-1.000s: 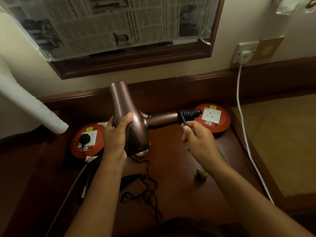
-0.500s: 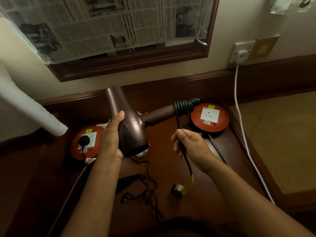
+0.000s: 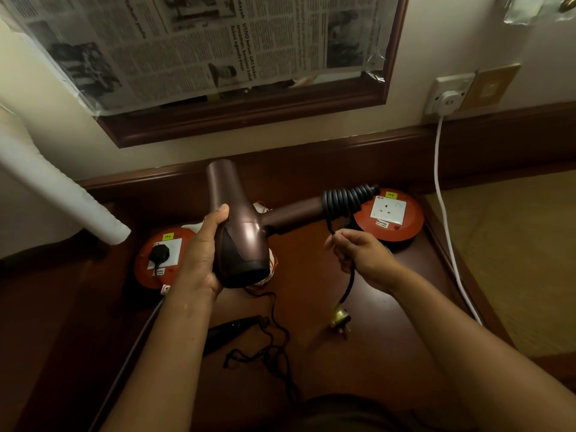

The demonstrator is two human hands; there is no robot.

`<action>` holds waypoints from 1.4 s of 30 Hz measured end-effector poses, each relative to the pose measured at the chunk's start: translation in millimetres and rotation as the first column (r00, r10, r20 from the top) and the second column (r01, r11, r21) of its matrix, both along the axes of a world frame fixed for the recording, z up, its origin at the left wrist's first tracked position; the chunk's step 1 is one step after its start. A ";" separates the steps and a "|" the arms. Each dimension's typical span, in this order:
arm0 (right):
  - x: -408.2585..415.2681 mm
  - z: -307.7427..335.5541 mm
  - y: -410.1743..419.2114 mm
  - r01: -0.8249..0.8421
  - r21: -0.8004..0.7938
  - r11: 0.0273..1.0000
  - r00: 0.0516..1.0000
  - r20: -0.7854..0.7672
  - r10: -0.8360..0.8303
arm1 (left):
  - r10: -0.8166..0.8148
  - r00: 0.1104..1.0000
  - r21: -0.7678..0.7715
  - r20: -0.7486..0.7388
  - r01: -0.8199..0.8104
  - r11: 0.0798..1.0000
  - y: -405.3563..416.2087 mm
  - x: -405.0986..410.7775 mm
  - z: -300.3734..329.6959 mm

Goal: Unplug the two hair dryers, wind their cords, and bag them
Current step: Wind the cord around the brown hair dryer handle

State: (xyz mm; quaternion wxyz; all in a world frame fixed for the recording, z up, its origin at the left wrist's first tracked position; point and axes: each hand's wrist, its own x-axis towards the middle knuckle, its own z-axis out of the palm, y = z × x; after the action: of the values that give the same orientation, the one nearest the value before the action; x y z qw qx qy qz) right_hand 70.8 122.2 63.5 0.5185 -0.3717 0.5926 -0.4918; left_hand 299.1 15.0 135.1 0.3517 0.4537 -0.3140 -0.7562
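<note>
The left hand [image 3: 199,260] grips the bronze hair dryer [image 3: 240,232] round its body, fingers and thumb curled about it, holding it above the wooden desk [image 3: 374,353] with the handle pointing right. Since a second ago another turn of black cord [image 3: 343,202] has gone onto the end of the handle, and the coil there now looks thicker. The right hand [image 3: 358,254] has dropped below the handle and pinches the cord just under the coil; the free tail hanging from it has grown short, its plug [image 3: 339,319] dangling close to the desk, perhaps touching it. This dryer's winding looks nearly finished, with one or two turns left. The second dryer seems to be the dark shape [image 3: 232,330] lying on the desk, its cord loose and a black plug [image 3: 159,254] in the left socket reel [image 3: 146,272].
</note>
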 end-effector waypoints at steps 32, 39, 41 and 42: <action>-32.4 100.9 -35.6 -0.230 0.274 0.934 0.175 -0.932 0.317 | -0.034 0.894 -0.327 0.447 0.199 0.924 -13.0 -2.8 -15.6; -5.4 92.3 -23.1 -0.185 0.225 0.957 0.279 -0.921 0.271 | 0.179 0.915 -0.444 0.362 0.000 0.896 -11.7 -12.5 -15.7; 2.3 87.6 -16.0 -0.152 0.169 0.974 0.394 -0.893 0.216 | 0.229 0.917 -0.448 0.327 -0.062 0.892 -9.9 -12.3 -15.6; 6.9 84.4 -11.5 -0.129 0.136 0.982 0.479 -0.859 0.182 | 0.252 0.914 -0.449 0.319 -0.089 0.889 -9.1 -12.3 -16.1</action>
State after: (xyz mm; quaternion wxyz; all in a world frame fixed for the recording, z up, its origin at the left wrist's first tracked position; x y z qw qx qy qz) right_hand 77.7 110.7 147.9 0.2024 -0.6065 0.7490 -0.1735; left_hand 286.8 5.8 119.0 0.4429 0.5259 -0.4897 -0.5362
